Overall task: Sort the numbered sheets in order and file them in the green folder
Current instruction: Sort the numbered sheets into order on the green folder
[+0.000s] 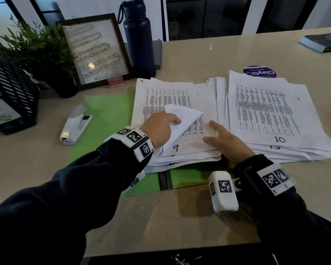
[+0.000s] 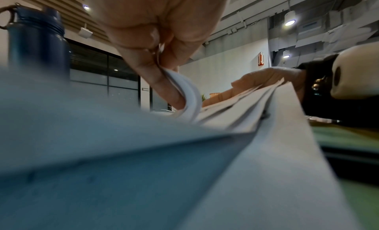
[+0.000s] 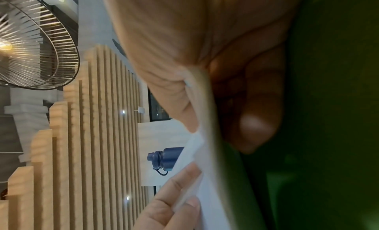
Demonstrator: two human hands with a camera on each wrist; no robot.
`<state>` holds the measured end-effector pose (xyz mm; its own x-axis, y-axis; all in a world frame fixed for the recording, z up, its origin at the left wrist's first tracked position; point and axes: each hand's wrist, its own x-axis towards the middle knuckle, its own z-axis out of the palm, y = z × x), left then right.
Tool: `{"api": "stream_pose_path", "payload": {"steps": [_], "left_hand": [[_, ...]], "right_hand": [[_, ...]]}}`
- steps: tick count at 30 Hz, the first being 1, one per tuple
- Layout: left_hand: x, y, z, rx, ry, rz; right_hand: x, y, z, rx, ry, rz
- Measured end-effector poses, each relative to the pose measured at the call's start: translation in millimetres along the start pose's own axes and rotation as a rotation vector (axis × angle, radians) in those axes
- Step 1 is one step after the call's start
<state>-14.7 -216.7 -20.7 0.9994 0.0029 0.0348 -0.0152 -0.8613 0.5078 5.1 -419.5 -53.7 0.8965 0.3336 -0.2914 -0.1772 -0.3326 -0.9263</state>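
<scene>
Left hand (image 1: 159, 129) pinched on the near corner of a top sheet (image 1: 183, 119), folded back over the left stack (image 1: 172, 104). Beneath it, sheet marked 9 (image 1: 187, 144) uncovered. Right hand (image 1: 227, 142) laid on the right near edge of the same stack, fingers spread on top, thumb seen under the paper edge in the right wrist view. Left stack placed on the open green folder (image 1: 107, 111) on the bench (image 1: 199, 54). Just right, second stack (image 1: 271, 111) topped by sheet 10. Stapler (image 1: 75, 127) on the left edge of the folder; bottle (image 1: 139, 44) at the far side.
</scene>
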Motion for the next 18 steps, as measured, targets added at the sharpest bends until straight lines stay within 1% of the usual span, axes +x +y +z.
{"api": "stream_pose_path", "payload": {"steps": [3,7,12,18], "left_hand": [[0.5,-1.2,0.1,-0.025,0.008,-0.007],[0.1,-0.6,-1.4,-0.018,0.012,-0.002],[0.5,-0.8,-2.1,-0.015,0.030,-0.007],[1.5,-0.9,-2.9,-0.043,0.088,-0.026]], "right_hand": [[-0.6,-0.9,0.1,0.047,0.005,-0.002],[-2.3,-0.5,0.4,0.188,-0.006,-0.008],[-5.5,-2.7,0.9,0.232,0.000,-0.015],[-6.4,-2.5,2.7,0.305,-0.004,-0.032]]}}
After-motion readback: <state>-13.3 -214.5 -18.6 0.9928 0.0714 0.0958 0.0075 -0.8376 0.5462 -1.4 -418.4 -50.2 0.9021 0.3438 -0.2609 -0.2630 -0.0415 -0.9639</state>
